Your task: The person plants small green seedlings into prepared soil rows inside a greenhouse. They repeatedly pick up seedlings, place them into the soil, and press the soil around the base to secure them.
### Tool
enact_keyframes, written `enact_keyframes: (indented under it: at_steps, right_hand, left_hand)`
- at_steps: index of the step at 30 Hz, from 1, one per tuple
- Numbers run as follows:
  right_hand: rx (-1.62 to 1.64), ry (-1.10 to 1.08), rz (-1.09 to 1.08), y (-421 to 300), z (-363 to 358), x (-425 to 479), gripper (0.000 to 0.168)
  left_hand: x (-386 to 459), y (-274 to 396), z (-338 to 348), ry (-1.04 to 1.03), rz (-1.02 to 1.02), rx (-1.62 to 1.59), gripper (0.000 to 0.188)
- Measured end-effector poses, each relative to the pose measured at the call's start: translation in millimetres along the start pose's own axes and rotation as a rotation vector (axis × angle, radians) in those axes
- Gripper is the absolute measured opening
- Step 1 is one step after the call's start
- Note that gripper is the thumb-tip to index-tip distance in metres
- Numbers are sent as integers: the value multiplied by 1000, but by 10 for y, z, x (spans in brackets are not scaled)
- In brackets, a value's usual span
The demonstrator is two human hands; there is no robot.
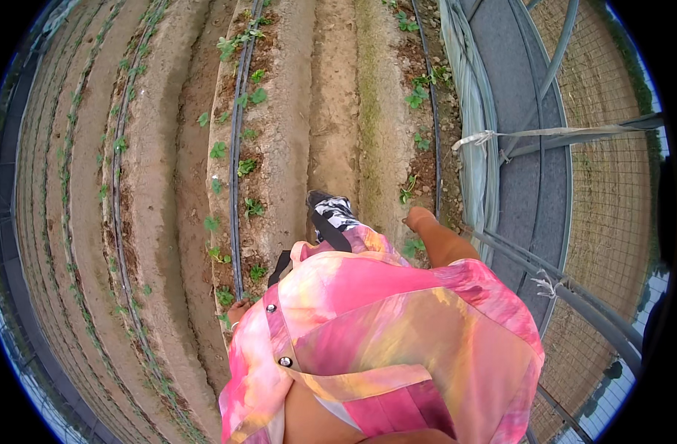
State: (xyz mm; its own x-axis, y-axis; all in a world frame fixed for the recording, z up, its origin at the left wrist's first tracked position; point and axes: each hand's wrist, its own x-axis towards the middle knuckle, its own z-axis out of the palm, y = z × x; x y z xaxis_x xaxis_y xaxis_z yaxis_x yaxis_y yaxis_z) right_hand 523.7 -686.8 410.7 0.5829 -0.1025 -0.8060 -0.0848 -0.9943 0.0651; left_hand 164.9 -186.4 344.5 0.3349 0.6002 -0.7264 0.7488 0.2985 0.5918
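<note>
My right hand [419, 217] hangs at my right side, over the edge of a planted soil bed. Just beyond it is a small strawberry-like plant [407, 190], and another low plant [414, 247] grows by my forearm. No object shows in that hand, but its fingers are too foreshortened to read. On the other side, my left hand [239, 309] is partly covered by my pink tie-dye shirt [366, 311]. A light band circles that wrist. Near it run a black drip line [236, 211] and a leafy plant [225, 296]. What the left fingers do is hidden.
A soil furrow [331, 111] runs ahead, with my patterned trouser leg [335, 213] in it. More planted rows [119, 144] lie left. Rolled plastic film [477, 111], grey ground fabric [530, 166], metal pipes [582, 319] and wire mesh [610, 183] border the right.
</note>
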Motion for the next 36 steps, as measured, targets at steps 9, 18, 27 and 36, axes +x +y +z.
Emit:
enact_keyframes:
  at_steps: [9, 18, 27, 36]
  right_hand:
    - [255, -363, 201, 751, 1242, -182, 20]
    - [557, -246, 309, 1174, 1645, -281, 19]
    - [968, -21, 743, 2417, 1601, -640, 18]
    - [561, -43, 711, 2556, 1834, -329, 21]
  left_hand:
    - [655, -179, -266, -324, -75, 185, 6]
    - [33, 1146, 448, -262, -72, 230, 16]
    - [-141, 1369, 725, -232, -176, 477, 8]
    - [253, 1435, 772, -277, -95, 326, 28]
